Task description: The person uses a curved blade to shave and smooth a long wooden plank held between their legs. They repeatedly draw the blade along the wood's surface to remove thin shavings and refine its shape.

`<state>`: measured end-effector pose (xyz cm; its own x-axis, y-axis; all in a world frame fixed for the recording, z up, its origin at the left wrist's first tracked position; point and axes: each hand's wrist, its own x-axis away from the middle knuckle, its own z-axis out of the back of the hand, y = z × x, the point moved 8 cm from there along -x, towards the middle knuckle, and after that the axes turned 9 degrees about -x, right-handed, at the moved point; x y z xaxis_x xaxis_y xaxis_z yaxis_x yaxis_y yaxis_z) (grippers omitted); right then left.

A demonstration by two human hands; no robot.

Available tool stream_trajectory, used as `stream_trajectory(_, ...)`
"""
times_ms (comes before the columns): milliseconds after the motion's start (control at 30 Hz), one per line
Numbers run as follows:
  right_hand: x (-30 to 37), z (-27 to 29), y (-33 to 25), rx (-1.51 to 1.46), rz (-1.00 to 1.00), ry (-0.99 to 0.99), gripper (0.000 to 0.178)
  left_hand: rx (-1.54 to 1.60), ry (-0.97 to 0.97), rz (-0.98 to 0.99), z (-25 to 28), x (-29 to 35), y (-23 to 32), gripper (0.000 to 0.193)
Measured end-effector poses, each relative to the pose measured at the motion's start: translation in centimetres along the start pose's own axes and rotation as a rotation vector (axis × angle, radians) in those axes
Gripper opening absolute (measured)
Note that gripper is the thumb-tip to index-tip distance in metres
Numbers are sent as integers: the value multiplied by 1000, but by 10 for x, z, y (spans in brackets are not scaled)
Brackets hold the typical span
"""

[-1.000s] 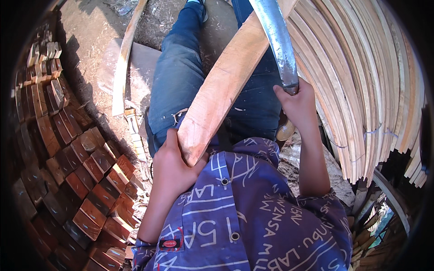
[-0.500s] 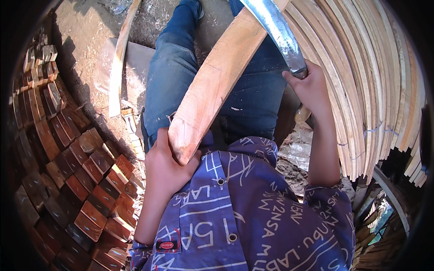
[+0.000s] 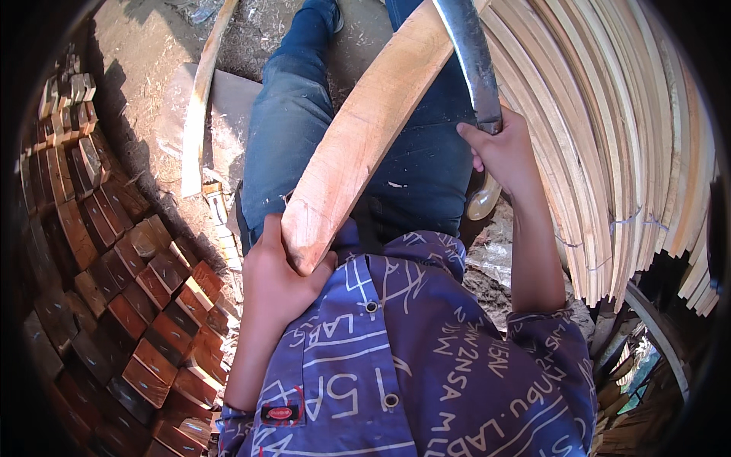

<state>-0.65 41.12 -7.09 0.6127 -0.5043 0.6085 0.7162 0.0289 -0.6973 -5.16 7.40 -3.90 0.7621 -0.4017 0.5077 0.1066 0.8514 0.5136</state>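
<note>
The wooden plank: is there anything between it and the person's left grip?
Nothing visible does: the left grip holds the wooden plank directly by its near end. The curved blade overlaps only its far part.

White letters and digits (image 3: 346, 394) on purple shirt (image 3: 417, 339), red label (image 3: 279, 413) on its front

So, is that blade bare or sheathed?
Bare: the blade shows uncovered metal from the right hand up to the picture's top edge.
</note>
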Motion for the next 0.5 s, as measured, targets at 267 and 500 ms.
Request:
stream_trajectory(267, -2, 15, -21, 271, 213, 7, 27, 43, -9, -11, -6, 4, -11, 57)
stream_trajectory(500, 25, 2, -9, 319, 413, 67, 30, -119, -42, 44, 1, 2, -8, 56)
